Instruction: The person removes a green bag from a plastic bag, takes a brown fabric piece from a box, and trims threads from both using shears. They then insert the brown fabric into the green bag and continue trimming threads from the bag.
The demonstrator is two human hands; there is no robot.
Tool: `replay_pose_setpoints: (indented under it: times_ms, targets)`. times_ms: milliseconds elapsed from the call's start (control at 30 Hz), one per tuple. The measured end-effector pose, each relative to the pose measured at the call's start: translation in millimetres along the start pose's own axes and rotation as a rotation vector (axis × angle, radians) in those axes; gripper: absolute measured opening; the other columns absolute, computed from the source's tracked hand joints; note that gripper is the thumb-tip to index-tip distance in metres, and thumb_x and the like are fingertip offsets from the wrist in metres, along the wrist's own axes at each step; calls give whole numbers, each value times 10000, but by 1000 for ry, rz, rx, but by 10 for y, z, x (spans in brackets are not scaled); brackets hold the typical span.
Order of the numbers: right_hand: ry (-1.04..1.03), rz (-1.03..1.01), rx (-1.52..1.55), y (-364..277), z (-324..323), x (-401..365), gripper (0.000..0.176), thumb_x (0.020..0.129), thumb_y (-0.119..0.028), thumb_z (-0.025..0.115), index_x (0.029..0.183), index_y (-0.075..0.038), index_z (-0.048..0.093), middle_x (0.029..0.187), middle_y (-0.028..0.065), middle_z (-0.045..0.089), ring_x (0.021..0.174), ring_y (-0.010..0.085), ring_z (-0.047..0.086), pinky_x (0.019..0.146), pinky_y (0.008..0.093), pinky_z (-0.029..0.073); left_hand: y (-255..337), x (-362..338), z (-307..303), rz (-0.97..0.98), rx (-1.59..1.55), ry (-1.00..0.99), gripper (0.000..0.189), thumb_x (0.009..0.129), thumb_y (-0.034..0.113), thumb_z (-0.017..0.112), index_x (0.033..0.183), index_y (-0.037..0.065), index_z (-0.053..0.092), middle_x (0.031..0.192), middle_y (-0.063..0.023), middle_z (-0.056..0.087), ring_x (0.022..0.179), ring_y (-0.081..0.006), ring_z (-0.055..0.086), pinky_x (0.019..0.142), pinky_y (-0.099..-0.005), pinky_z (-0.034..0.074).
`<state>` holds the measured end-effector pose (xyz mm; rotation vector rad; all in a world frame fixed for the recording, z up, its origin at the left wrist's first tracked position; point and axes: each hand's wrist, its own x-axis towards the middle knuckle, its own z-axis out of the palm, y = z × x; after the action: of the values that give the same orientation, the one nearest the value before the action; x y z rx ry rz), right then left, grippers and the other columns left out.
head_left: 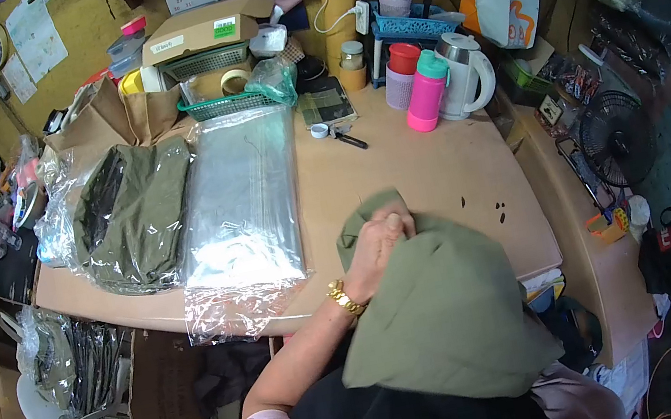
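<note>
Right in front of you, the green cloth [453, 314] hangs over your lap at the table [398, 158], its upper part bunched in your left hand [378, 248], fingers curled shut on it. Your right hand is hidden by the cloth, its fingers impossible to judge. Beyond lie clear plastic bags [239, 199], with a pink bottle [426, 95] beside the kettle [463, 75] farther back.

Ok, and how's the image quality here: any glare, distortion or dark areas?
Head view: strong white glare on the clear plastic sleeves, smaller glints on the wrapped green bundle; wide-angle distortion bows the front edge of the table; black vignetting swallows the corners; deep shadow under the table; left hand readable, right one largely hidden by green cloth.
</note>
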<state>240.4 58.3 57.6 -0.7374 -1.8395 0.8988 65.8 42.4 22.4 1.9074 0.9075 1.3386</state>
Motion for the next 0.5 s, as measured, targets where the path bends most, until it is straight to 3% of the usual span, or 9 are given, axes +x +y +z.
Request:
replay_pose_setpoints:
  times_ms: [67,100,167,300,367,433,500]
  targets:
    - [-5,-4,-9,-8,22,7,246,866,-146,529,986,66,564,973,271,599,940,341,559,851,446,441,98,-28,156,-162,-44,-67,681,1062,512,178,725,33,526,625,-142,510,606,-326,535,771,-438,471]
    - [-10,-5,-12,0,30,5,247,866,-147,530,986,65,565,973,270,600,939,339,560,850,445,441,148,-39,263,-179,-1,-9,677,1065,502,207,696,16,501,578,-179,406,563,-392,476,559,-447,386]
    - [-14,-10,-16,6,34,-9,249,867,-150,532,986,65,567,973,269,602,937,336,562,849,444,442,207,-59,417,-147,-27,-55,650,1066,479,239,687,9,479,588,-191,398,577,-399,471,581,-444,396]
    - [-20,-30,-28,-29,67,20,252,868,-155,536,987,65,571,972,265,607,934,329,566,845,441,444,-282,-110,631,-136,-51,-4,629,1065,463,251,717,-3,490,604,-224,387,575,-426,458,579,-471,388]
    - [-25,-43,-34,-32,84,25,254,869,-157,538,987,65,573,971,264,609,932,326,568,843,439,445,-400,-20,436,-259,226,87,543,1065,419,291,846,4,565,728,-238,545,689,-393,553,684,-432,459]
    - [-27,-58,-29,-62,96,42,256,870,-160,541,988,65,575,971,262,612,930,323,570,842,438,446,294,51,-38,38,-134,265,478,1059,404,327,1104,16,601,1069,-196,666,941,-310,618,879,-388,474]
    - [-35,-63,-30,-78,109,59,257,871,-162,543,988,64,577,970,261,614,928,319,572,840,436,447,431,83,-402,-18,-519,177,441,1035,358,439,1312,28,533,1347,-123,576,1179,-235,543,1034,-381,399]
